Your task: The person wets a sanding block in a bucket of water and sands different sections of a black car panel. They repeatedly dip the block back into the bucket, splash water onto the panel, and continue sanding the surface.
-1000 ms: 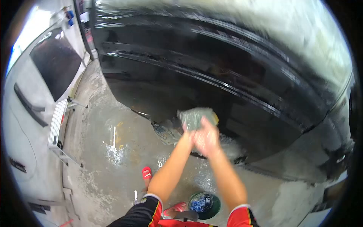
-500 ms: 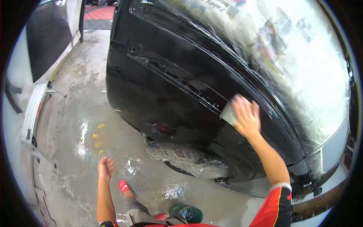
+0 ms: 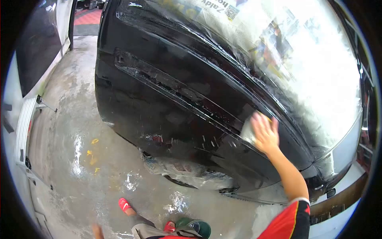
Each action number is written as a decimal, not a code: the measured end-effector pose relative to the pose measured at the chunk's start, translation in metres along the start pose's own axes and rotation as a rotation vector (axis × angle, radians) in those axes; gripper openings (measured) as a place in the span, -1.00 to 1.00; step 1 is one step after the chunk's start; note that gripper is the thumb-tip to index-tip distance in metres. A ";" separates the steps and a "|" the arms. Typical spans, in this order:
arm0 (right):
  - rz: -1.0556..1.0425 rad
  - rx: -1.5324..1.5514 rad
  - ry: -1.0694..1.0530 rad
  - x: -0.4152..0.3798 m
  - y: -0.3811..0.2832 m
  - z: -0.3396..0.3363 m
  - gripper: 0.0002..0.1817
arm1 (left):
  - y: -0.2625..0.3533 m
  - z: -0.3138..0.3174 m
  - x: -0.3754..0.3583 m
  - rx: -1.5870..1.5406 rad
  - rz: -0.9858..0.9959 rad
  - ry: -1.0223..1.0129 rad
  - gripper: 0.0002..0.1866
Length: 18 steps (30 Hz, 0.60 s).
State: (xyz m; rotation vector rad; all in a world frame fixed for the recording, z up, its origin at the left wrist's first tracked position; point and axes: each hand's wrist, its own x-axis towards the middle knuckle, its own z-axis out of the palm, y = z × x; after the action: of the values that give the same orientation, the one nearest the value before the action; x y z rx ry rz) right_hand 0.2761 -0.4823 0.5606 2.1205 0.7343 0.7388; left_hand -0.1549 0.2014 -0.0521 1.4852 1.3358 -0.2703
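Note:
My right hand (image 3: 264,133) lies against the side of a wet black vehicle (image 3: 167,103), below the window edge. Its fingers are stretched over a pale grey sheet (image 3: 248,132) that looks like sandpaper, pressing it to the panel beside the long trim groove (image 3: 179,95). Something yellow shows by the fingertips; most of the sheet is under the hand. Water streaks run down the panel left of it. At the bottom edge, my left hand (image 3: 97,230) is blurred and mostly cut off, away from the vehicle.
Newspaper and plastic film cover the window (image 3: 318,79) and wheel (image 3: 191,175). A green bucket (image 3: 205,229) stands by my feet on the wet concrete floor (image 3: 79,131). At the left, a folding metal platform (image 3: 26,123) stands along the wall.
My view has shifted, so the vehicle appears further left. My right hand has slid along the panel towards the right with the sheet. My left hand has dropped almost out of view. Fresh water streaks show.

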 end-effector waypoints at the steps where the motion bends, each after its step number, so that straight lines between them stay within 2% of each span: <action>1: 0.019 -0.073 0.019 -0.055 0.016 0.011 -0.25 | -0.039 -0.028 -0.033 -0.021 -0.158 0.027 -0.55; 3: 0.057 -0.071 -0.159 -0.101 0.026 0.015 -0.33 | -0.079 -0.054 -0.092 -0.047 -0.322 0.043 -0.57; 5: 0.082 -0.064 -0.030 -0.066 0.012 0.017 -0.29 | -0.105 -0.063 -0.111 -0.069 -0.371 0.035 -0.58; 6: 0.030 -0.076 -0.014 -0.003 -0.004 -0.002 -0.27 | -0.113 -0.059 -0.112 -0.083 -0.375 0.030 -0.59; 7: -0.055 -0.079 0.031 0.097 -0.041 -0.023 -0.24 | -0.131 -0.057 -0.115 -0.119 -0.401 0.031 -0.59; 9: -0.186 -0.016 0.122 0.223 -0.091 -0.048 -0.18 | -0.143 -0.040 -0.099 -0.171 -0.370 0.025 -0.60; 10: -0.215 0.010 0.102 0.286 -0.118 -0.067 -0.17 | -0.142 -0.026 -0.074 -0.245 -0.270 0.018 -0.60; 11: -0.192 0.028 0.190 0.346 -0.143 -0.077 -0.17 | -0.139 -0.009 -0.059 -0.517 -0.086 0.021 -0.60; 13: -0.231 0.112 0.393 0.450 -0.180 -0.084 -0.16 | -0.083 0.040 -0.010 0.414 0.075 -0.018 -0.52; 14: -0.209 0.106 0.414 0.480 -0.192 -0.085 -0.14 | -0.047 0.046 0.003 0.503 0.339 -0.059 -0.50; 15: -0.183 0.096 0.425 0.499 -0.199 -0.088 -0.12 | -0.015 0.053 -0.007 0.481 0.332 -0.065 -0.50; 17: -0.173 0.057 0.388 0.471 -0.187 -0.094 -0.15 | 0.037 0.030 -0.040 0.425 -0.067 0.003 -0.51; 18: -0.097 0.005 0.299 0.445 -0.180 -0.091 -0.18 | -0.080 0.054 0.003 0.565 0.118 0.002 -0.52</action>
State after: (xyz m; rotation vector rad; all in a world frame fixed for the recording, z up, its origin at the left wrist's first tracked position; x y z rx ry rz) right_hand 0.4630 -0.0319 0.5833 1.9848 0.9898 1.0137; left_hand -0.1946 0.1446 -0.1193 2.0231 1.2204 -0.6063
